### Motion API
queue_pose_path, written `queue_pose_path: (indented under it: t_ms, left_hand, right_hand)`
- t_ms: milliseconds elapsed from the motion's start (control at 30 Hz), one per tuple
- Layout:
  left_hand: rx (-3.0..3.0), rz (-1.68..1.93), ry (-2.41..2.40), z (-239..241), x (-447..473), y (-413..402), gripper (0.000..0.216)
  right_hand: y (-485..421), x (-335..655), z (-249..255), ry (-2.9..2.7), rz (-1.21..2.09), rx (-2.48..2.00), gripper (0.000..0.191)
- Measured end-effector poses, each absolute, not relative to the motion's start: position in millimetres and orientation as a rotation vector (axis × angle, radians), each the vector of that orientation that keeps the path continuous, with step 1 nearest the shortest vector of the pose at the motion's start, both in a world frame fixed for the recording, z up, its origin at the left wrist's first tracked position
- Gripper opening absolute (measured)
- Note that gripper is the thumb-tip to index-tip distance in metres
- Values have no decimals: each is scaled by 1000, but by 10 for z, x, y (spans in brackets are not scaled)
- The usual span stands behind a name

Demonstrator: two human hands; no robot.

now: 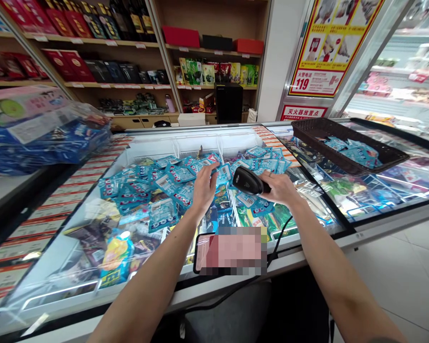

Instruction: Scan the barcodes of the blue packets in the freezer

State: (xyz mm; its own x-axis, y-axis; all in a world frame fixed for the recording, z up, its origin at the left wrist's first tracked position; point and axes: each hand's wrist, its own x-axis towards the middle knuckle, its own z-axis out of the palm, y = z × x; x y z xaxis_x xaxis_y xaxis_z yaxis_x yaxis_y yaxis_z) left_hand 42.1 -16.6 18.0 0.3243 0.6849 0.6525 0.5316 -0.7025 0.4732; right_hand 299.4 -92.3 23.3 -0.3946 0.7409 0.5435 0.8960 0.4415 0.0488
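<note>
My right hand (280, 188) is wrapped round a black handheld barcode scanner (249, 181), whose head points left. The scanner's cable runs down from my wrist toward the freezer's front edge. My left hand (204, 186) has its fingertips closed at the edge of a small blue packet (223, 175), just left of the scanner head. Around both hands, many blue packets (162, 213) lie spread over the glass top of a chest freezer (86, 259). Nearer to me, between my forearms, lies a phone (200, 255) with its screen partly blurred.
A dark brown basket (389, 164) with several blue packets stands on the freezer at right. Plastic-wrapped boxes (39, 128) are stacked at left. Price labels (57, 221) line the glass. Behind are stocked shelves (121, 85) and a black box-shaped device (229, 103).
</note>
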Motion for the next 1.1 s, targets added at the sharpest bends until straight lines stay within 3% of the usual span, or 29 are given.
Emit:
queue_pose_path:
  t_ms: [933, 1100]
  left_hand:
    - [2420, 1365, 1111, 146, 409, -122, 32]
    - [2416, 1356, 1383, 145, 362, -109, 32]
  right_hand:
    - [-930, 2977, 247, -2261, -487, -1344, 29]
    - [-934, 2995, 245, -2247, -477, -1364, 29]
